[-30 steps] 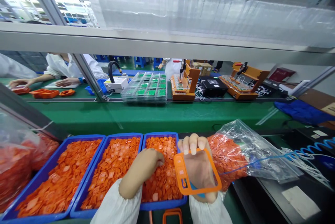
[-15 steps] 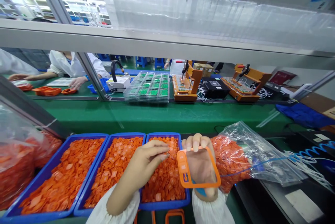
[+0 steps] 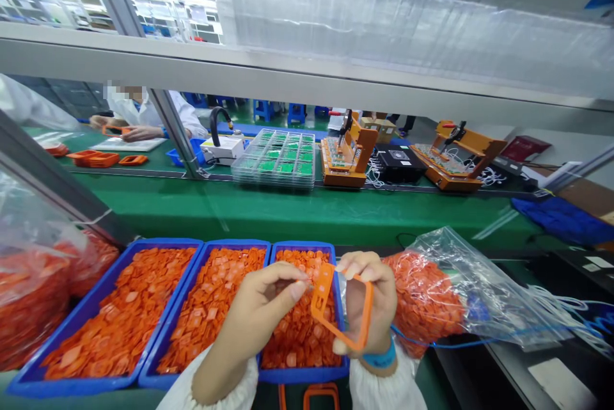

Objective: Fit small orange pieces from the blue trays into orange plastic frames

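Note:
My right hand (image 3: 381, 288) grips an orange plastic frame (image 3: 322, 287) by its upper and right edges. The frame has a large rectangular window and a narrow side panel with small openings, and it is turned at an angle. My left hand (image 3: 254, 317) is closed, thumb and index finger pinched close to that panel; whatever lies between the fingertips is too small to make out. Beneath both hands is a blue tray (image 3: 307, 374) of small orange plastic pieces (image 3: 295, 339). A blue band (image 3: 380, 357) circles my right wrist.
Two more blue trays of orange pieces (image 3: 208, 307) stand to the left. Plastic bags of orange pieces (image 3: 425, 295) flank them. Orange frames (image 3: 321, 391) lie nearest me. Beyond are green circuit boards (image 3: 278, 157), orange fixtures (image 3: 345, 154) and a co-worker's hands (image 3: 139, 133).
The orange frame has been turned from facing me to a slant, its panel now nearer my left fingertips. My left thumb and finger have closed together. Across the bench, the co-worker has lifted a frame.

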The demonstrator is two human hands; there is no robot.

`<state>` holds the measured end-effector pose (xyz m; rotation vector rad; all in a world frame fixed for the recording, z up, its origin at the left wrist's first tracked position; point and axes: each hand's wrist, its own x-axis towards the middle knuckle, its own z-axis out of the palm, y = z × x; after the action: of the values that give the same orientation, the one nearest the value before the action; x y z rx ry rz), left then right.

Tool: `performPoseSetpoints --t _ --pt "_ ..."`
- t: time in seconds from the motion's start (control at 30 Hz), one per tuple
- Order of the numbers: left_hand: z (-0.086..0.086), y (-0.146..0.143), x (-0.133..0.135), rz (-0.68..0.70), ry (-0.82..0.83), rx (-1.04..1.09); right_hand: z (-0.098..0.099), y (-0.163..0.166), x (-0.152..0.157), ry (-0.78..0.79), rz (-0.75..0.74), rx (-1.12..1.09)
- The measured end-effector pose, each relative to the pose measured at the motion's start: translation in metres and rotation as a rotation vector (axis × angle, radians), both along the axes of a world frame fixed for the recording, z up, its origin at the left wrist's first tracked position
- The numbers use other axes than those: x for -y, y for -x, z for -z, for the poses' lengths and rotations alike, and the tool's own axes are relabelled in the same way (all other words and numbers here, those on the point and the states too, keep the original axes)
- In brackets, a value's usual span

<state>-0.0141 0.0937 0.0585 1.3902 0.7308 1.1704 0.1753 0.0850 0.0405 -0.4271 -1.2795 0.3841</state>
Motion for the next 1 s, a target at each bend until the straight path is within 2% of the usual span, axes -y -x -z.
performPoseSetpoints --t 0.17,0.4,0.57,0.67,1.0 --pt "0.003 -0.011 0.002 0.087 0.055 0.102 -0.004 0.003 0.002 -0.054 0.084 0.072" --pt "0.007 -0.028 0.006 0.194 0.452 0.302 -0.007 0.002 0.006 -0.032 0.151 0.123" --pt "0.005 -0.03 0.007 0.357 0.623 0.347 -0.004 -0.002 0.005 -0.048 0.17 0.173" --pt "0.004 -0.031 0.007 0.419 0.647 0.346 -0.002 -0.003 0.004 -0.061 0.168 0.192" --pt "0.007 -0.031 0.009 0.385 0.538 0.304 -0.001 0.002 0.005 -0.067 0.196 0.259"
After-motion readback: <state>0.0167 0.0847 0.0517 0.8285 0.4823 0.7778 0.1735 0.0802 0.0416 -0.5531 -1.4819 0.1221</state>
